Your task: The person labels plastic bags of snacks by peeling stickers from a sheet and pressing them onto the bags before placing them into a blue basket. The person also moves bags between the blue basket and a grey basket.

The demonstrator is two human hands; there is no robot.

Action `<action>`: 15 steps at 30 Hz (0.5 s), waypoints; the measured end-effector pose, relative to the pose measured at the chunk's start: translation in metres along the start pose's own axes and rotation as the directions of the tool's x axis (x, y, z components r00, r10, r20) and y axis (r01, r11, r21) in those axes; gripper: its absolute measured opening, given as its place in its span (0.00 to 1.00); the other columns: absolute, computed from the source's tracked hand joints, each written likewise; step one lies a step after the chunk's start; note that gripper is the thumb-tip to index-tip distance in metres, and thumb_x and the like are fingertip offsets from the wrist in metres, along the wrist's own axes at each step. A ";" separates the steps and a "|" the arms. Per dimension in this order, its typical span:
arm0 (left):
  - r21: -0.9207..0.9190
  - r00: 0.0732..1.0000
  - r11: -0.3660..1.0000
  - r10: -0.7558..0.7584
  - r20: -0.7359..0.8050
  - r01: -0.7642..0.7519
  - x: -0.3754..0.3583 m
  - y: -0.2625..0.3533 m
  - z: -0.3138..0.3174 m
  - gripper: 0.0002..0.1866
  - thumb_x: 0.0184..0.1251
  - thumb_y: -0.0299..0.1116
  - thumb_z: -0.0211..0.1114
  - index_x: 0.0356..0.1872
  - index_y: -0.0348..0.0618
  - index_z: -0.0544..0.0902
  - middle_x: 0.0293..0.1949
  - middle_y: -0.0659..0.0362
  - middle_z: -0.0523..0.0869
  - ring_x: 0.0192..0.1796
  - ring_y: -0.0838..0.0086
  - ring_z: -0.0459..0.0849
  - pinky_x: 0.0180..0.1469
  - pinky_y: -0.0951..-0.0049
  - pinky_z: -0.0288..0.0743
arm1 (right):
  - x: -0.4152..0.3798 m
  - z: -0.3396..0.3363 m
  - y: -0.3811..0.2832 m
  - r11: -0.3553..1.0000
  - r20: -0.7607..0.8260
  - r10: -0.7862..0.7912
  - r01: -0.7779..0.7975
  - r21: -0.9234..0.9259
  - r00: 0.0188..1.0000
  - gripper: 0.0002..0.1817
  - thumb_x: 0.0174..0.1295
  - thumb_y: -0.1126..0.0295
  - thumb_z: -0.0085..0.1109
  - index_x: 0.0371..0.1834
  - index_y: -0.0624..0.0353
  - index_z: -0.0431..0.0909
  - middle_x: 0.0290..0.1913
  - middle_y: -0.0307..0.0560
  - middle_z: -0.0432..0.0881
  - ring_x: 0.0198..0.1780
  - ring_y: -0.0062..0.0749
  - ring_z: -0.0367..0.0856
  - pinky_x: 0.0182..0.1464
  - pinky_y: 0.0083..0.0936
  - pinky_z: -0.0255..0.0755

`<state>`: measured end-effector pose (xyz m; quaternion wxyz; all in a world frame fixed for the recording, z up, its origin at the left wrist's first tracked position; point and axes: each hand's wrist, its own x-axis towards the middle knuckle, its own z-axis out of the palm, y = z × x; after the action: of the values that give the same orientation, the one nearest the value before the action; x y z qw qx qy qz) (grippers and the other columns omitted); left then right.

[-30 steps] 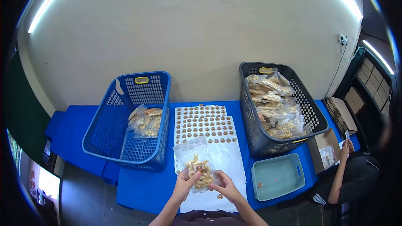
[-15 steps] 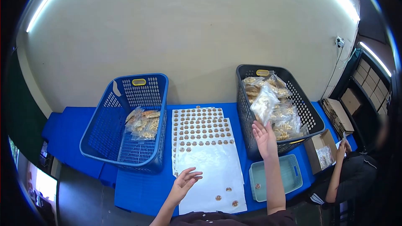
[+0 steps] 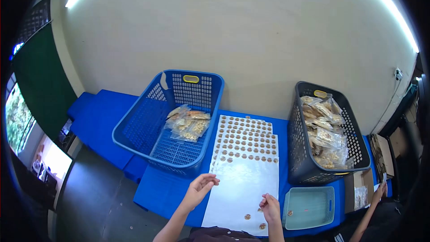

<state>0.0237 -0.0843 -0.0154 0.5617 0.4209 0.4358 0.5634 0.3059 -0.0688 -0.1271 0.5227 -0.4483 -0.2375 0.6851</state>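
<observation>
My left hand (image 3: 200,191) is just above the left edge of a white sticker sheet (image 3: 244,183), fingers loosely bent and thumb apart, holding nothing. Over the lower right of the sheet, my right hand (image 3: 270,207) has its fingers curled closed; whatever they may hold is hidden. A round brown sticker (image 3: 260,210) shows partly beside that hand. Two more stickers lie lower on the sheet, one at its left (image 3: 247,217) and one below (image 3: 262,226). Rows of round stickers (image 3: 246,145) cover the upper part of the stacked sheets.
A blue basket (image 3: 130,145) at left holds a few clear bags of pale snack pieces (image 3: 190,125). The dark basket (image 3: 299,152) at right holds several such bags (image 3: 329,136). Nearer stands a pale green tray (image 3: 309,222). A co-worker's hand (image 3: 380,192) is beside a cardboard box (image 3: 351,192).
The bag at my right hand has left it, and bags lie in the dark basket. My right hand has come down to the sheet and curled closed. The view has turned left.
</observation>
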 end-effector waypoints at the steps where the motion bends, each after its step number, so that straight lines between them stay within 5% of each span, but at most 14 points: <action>1: 0.013 0.999 0.999 0.053 0.004 -0.053 0.005 0.005 -0.008 0.12 0.64 0.26 0.52 0.48 0.35 0.71 0.43 0.53 0.79 0.48 0.73 0.76 0.52 0.75 0.68 | -0.006 0.000 -0.002 1.000 -0.029 -0.008 0.008 -0.005 1.000 0.10 0.62 0.67 0.49 0.30 0.64 0.71 0.18 0.39 0.69 0.22 0.23 0.69 0.29 0.20 0.66; 7: 0.256 0.961 0.929 0.277 0.000 -0.268 0.049 0.064 -0.042 0.11 0.65 0.27 0.52 0.46 0.35 0.72 0.39 0.57 0.79 0.45 0.76 0.76 0.50 0.77 0.69 | -0.002 -0.027 -0.001 0.988 -0.193 -0.092 0.114 0.104 0.977 0.15 0.63 0.63 0.49 0.19 0.56 0.67 0.13 0.35 0.64 0.17 0.22 0.65 0.25 0.19 0.62; 13: 0.453 0.968 0.856 0.240 0.076 -0.248 0.129 0.067 -0.096 0.11 0.64 0.31 0.54 0.44 0.36 0.74 0.40 0.58 0.80 0.42 0.76 0.78 0.46 0.78 0.72 | 0.012 -0.004 0.011 0.985 -0.218 -0.069 0.101 0.138 0.974 0.10 0.63 0.66 0.46 0.27 0.59 0.70 0.16 0.36 0.67 0.21 0.21 0.66 0.26 0.18 0.59; 15: 0.643 0.991 0.754 0.112 0.077 -0.135 0.159 0.061 -0.115 0.14 0.61 0.35 0.56 0.44 0.37 0.74 0.41 0.57 0.80 0.42 0.73 0.79 0.46 0.76 0.72 | 0.016 0.015 0.018 0.990 -0.217 -0.056 0.082 0.113 0.975 0.09 0.62 0.67 0.46 0.31 0.61 0.71 0.18 0.37 0.69 0.22 0.21 0.67 0.26 0.18 0.60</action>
<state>-0.1061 0.0736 0.0097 0.3511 0.6259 0.5650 0.4072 0.2832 -0.0581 -0.1401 0.5951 -0.4779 -0.1535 0.6277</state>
